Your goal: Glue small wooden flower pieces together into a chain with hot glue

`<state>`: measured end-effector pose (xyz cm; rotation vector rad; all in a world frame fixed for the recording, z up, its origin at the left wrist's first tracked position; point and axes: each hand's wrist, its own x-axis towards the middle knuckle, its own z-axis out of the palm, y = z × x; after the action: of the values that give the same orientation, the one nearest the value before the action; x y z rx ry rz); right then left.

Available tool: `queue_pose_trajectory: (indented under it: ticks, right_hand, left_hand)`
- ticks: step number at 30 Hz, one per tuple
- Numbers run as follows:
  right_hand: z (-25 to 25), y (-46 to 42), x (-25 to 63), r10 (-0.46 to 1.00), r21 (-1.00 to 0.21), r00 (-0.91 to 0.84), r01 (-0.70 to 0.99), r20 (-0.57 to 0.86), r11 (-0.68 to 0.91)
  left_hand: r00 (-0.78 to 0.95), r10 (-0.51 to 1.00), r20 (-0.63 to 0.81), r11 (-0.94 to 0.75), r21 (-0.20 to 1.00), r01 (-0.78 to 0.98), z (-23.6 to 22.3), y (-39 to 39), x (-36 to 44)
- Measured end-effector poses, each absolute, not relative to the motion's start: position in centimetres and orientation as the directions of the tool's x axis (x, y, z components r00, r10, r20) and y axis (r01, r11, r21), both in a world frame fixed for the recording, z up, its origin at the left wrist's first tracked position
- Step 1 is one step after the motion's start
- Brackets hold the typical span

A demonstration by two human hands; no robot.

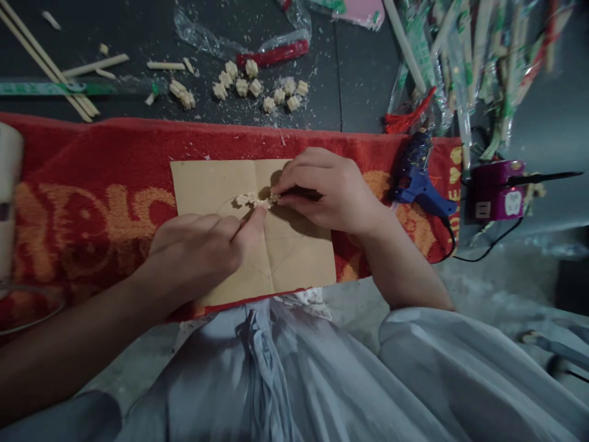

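On a folded sheet of tan paper [299, 258] with faint pencil lines lies a short row of small cream flower-shaped pieces [246, 199]. My left hand [202, 242] comes in from the lower left, its fingers curled, with a fingertip and thumb pressed on the row's middle. From the right, my right hand [329, 187] pinches a small cream flower-shaped piece [275, 196] at the row's right end. Its fingertips partly cover that piece. Whether it is joined to the row, I cannot tell.
The paper rests on a red and orange towel [83, 178]. Several loose cream pieces [242, 88] lie beyond it, near thin sticks [165, 65]. At right are a blue glue gun [421, 178], a purple power block [497, 190] and plastic-wrapped sticks [473, 55].
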<state>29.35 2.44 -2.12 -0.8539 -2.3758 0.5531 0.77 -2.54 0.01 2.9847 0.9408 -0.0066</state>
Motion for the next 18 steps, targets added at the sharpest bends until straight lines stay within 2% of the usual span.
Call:
queue_pose_trajectory:
  ticks: [3, 5, 10, 14, 18]
  right_hand:
    - [-2.21, 2.45, 29.24, 0.655, -0.519, -0.635, 0.429, 0.409, 0.740]
    - [-2.20, 2.43, 29.24, 0.654, -0.512, -0.637, 0.433, 0.408, 0.742]
    - [-1.96, 2.37, 29.33, 0.667, -0.534, -0.637, 0.435, 0.386, 0.725]
    - [-1.85, 2.36, 29.39, 0.674, -0.552, -0.656, 0.441, 0.340, 0.707]
    - [-1.96, 2.45, 29.38, 0.671, -0.510, -0.657, 0.470, 0.343, 0.721]
  left_hand:
    - [0.794, 0.597, -0.110, -0.794, 0.061, 0.605, 0.25, -2.45, 0.80]
    - [0.792, 0.594, -0.143, -0.794, 0.054, 0.605, 0.39, -2.39, 0.84]
    - [0.814, 0.570, -0.112, -0.819, -0.002, 0.574, 0.43, -2.35, 0.87]
    - [0.809, 0.578, -0.106, -0.812, 0.022, 0.583, 0.19, -2.43, 0.75]
    - [0.802, 0.589, -0.104, -0.800, 0.062, 0.596, -0.11, -2.50, 0.57]
